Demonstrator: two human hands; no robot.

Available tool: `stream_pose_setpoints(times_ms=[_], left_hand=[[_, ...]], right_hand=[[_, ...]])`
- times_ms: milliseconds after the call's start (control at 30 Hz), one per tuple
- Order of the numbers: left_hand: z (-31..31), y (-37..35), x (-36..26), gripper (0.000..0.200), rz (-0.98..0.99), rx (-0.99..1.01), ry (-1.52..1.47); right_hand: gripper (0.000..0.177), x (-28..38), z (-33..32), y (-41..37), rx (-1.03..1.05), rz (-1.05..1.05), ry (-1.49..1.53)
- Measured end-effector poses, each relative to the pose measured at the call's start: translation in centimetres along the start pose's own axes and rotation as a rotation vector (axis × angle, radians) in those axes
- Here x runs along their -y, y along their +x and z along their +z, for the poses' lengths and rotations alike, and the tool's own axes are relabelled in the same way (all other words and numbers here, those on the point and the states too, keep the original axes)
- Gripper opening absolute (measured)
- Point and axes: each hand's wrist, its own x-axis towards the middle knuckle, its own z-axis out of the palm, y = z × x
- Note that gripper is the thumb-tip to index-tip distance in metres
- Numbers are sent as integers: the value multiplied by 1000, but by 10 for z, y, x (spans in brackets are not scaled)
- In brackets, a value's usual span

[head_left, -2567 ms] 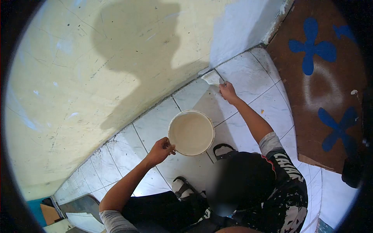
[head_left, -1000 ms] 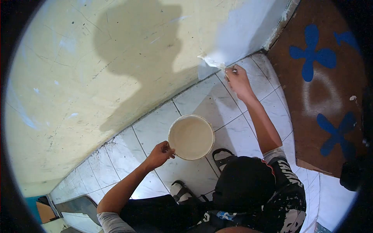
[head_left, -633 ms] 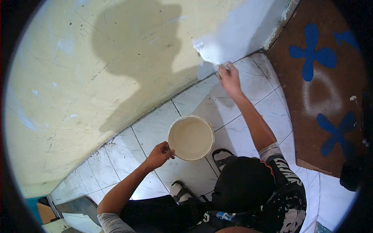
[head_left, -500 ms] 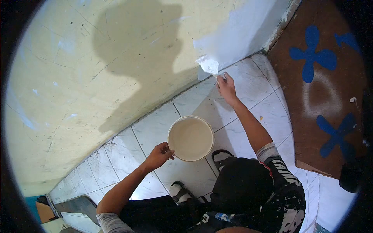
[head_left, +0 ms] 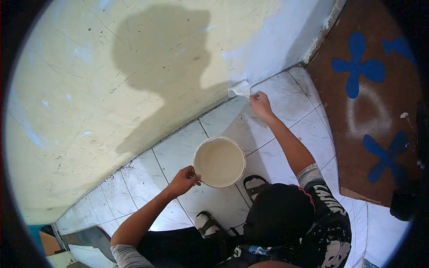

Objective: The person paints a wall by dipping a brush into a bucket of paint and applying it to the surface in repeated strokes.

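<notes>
My right hand (head_left: 260, 105) is stretched out ahead of me, fingers closed around the handle of a brush (head_left: 240, 89). The bristles are pressed against the very bottom of the wall (head_left: 111, 89), right where it meets the tiled floor (head_left: 286, 96). The patch of wall above and to the right of the brush is white, while the rest is a scuffed pale yellow with my shadow across it. My left hand (head_left: 184, 179) is nearer my body, pinching the rim of a round bucket (head_left: 219, 138) on its left side; I cannot tell whether the bucket stands on the tiles or hangs just above them. The bucket holds cream-coloured paint (head_left: 219, 161) and sits between my 2 arms, well apart from the brush. Just below it my sandal (head_left: 253, 184) rests on the tiles. To the right, past the corner of the wall, is a brown door (head_left: 393, 102) painted with blue flower shapes.
</notes>
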Motion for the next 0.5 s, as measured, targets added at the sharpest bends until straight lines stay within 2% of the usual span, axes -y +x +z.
stream_pose_setpoints(times_ms=[100, 200, 300, 367, 500], left_hand=[[-1, 3, 5, 27, 28, 18, -17], [-1, 4, 9, 27, 19, 4, -21], [-3, 3, 6, 33, -9, 47, 30], [0, 1, 4, 29, 4, 28, 2], [-1, 1, 9, 26, 22, 21, -41]], right_hand=[[28, 73, -29, -16, -20, 85, 79], [23, 130, -65, -37, 18, -34, 122], [19, 172, -91, -56, 37, -95, 286], [18, 200, -106, -71, 43, -198, 409], [16, 226, -115, -86, 11, -240, 517]])
